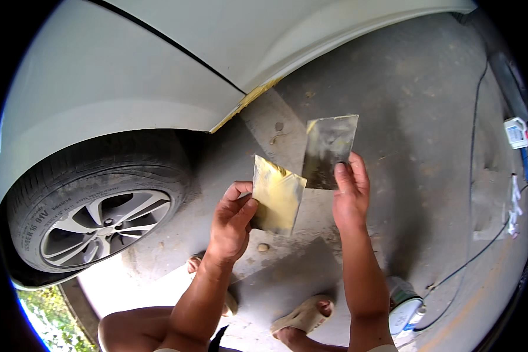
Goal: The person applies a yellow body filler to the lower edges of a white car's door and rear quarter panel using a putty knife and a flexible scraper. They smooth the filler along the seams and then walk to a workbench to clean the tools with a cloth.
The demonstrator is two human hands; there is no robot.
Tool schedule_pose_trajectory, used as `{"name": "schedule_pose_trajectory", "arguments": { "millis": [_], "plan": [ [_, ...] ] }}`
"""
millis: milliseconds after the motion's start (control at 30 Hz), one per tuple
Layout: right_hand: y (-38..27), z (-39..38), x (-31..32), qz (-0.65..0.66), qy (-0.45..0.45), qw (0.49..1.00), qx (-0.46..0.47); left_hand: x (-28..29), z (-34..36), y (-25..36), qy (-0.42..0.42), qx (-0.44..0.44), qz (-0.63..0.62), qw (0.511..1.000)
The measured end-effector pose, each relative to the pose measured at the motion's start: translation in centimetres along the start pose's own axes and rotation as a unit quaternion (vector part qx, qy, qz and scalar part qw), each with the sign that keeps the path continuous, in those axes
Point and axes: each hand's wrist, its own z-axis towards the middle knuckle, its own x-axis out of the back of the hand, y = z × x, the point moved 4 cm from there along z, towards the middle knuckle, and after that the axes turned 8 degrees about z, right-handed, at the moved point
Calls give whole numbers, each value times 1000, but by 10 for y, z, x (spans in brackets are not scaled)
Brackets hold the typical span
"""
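Between left hand (pixel 230 226) fingers, a yellow-smeared plate (pixel 280 202) is being pinched, one edge being hidden; between right hand (pixel 351 196) fingers, a dark plate (pixel 328 146) is being gripped, corner being covered.

Beige open-toed sandals (pixel 300 317); apparently pale sleeves (pixel 385 349).

Tyre (pixel 94 183), left of the frame: the sidewall carries a size marking in large pale letters and digits at its left, with smaller characters along the upper arc. Sandal (pixel 299 317), lower centre: small dark marks stand on the upper, too indistinct to read. No other lettering is legible.
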Motion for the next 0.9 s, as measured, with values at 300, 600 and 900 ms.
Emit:
{"name": "schedule_pose_trajectory", "arguments": {
  "millis": [300,600,900],
  "plan": [
    [-71,-2,-41,-452,-327,788,262,-14,1,23,89,-172,148,970],
    [-95,-34,-10,-82,-178,890,-411,-15,-3,-14,-222,109,15,969],
    [-20,-3,36,-194,-247,915,-254,39,5,-56,-146,123,-120,974]
  ]
}}
